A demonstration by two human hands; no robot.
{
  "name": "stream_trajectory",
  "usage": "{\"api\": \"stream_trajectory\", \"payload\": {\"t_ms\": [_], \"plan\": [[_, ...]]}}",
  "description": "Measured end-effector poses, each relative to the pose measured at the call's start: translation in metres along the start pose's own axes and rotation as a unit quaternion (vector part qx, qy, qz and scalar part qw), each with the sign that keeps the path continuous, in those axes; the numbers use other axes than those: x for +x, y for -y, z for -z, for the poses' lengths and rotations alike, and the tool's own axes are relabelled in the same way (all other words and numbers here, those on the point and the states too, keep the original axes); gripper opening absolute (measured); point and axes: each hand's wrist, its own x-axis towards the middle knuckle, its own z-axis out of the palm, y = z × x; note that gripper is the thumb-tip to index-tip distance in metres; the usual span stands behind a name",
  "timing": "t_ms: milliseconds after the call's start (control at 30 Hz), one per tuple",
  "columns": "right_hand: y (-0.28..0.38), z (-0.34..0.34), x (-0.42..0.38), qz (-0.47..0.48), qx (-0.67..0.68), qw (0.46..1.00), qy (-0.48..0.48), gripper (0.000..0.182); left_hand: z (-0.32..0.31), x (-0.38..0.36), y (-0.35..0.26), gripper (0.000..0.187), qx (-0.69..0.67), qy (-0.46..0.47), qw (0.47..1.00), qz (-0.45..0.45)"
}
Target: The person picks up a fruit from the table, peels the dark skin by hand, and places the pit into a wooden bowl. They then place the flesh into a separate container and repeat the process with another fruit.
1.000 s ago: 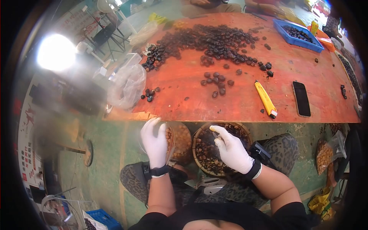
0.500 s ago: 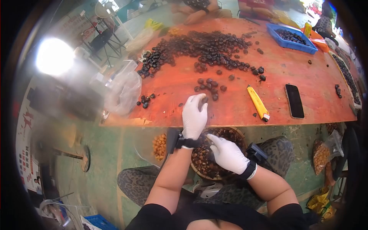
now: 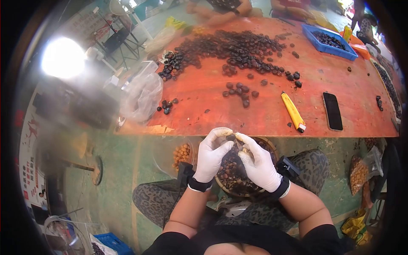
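My gloved left hand (image 3: 211, 159) pinches a dark round nut (image 3: 230, 137) between thumb and fingers, just off the table's near edge. Close against it, my gloved right hand (image 3: 260, 168) has its thumb and fingers pressed together; whatever it may hold is too small to make out. Both hands are above a round basket (image 3: 273, 147) of broken brown shells (image 3: 231, 170), set between my legs. To its left stands a clear tub (image 3: 160, 163) with yellow-orange kernels (image 3: 182, 156). A small group of dark nuts (image 3: 240, 90) lies on the table ahead of my hands.
On the red table (image 3: 191, 114) spreads a large pile of dark nuts (image 3: 238, 46). A yellow utility knife (image 3: 293, 111) and a phone (image 3: 332, 111) lie at right. Behind them is a blue tray (image 3: 316, 41); a plastic bag (image 3: 142, 97) sits left. Other people sit across the table.
My left hand has drawn back from the nuts on the table toward me, bringing one nut with it. My right hand has risen slightly to meet it over the basket.
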Motion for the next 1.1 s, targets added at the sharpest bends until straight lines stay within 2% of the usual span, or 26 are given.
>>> {"api": "stream_trajectory", "payload": {"t_ms": [67,167,267,367,467,667,733,867,967,1033,1100], "plan": [[0.003,0.002,-0.001,-0.020,-0.001,1.000,0.012,0.049,0.000,-0.002,0.002,0.028,0.017,-0.010,1.000,-0.003],[-0.001,0.001,-0.001,0.000,0.001,1.000,0.001,0.050,0.001,-0.003,0.007,0.028,0.024,-0.017,1.000,0.004],[0.007,0.007,0.000,-0.061,0.005,0.998,0.035,0.049,0.002,-0.003,0.008,0.028,0.043,-0.011,0.999,0.001],[0.003,0.008,0.001,-0.052,0.006,0.998,0.031,0.048,0.001,-0.002,0.006,0.027,0.075,-0.007,0.997,-0.010],[-0.002,0.004,0.001,0.006,-0.014,1.000,-0.005,0.045,-0.006,-0.002,0.000,0.026,0.093,-0.017,0.995,-0.008],[-0.002,0.002,0.003,-0.002,-0.010,1.000,-0.012,0.041,-0.009,-0.002,0.004,0.026,0.068,-0.031,0.997,0.008],[0.004,0.004,0.003,-0.082,0.047,0.995,0.008,0.040,-0.012,-0.004,-0.001,0.027,0.067,-0.044,0.996,0.047],[0.004,0.007,0.006,-0.173,0.147,0.974,0.020,0.038,-0.010,-0.005,0.003,0.026,0.072,-0.033,0.997,0.022],[0.005,0.007,0.004,-0.144,0.095,0.985,0.026,0.040,-0.011,-0.003,0.003,0.027,0.034,-0.044,0.998,0.013],[0.004,0.006,0.003,-0.087,0.032,0.995,0.022,0.042,-0.013,-0.002,0.005,0.028,0.009,-0.058,0.998,-0.004],[0.004,0.007,0.003,-0.040,-0.019,0.999,0.019,0.044,-0.005,-0.002,0.011,0.029,-0.008,-0.030,0.999,-0.006]]}}
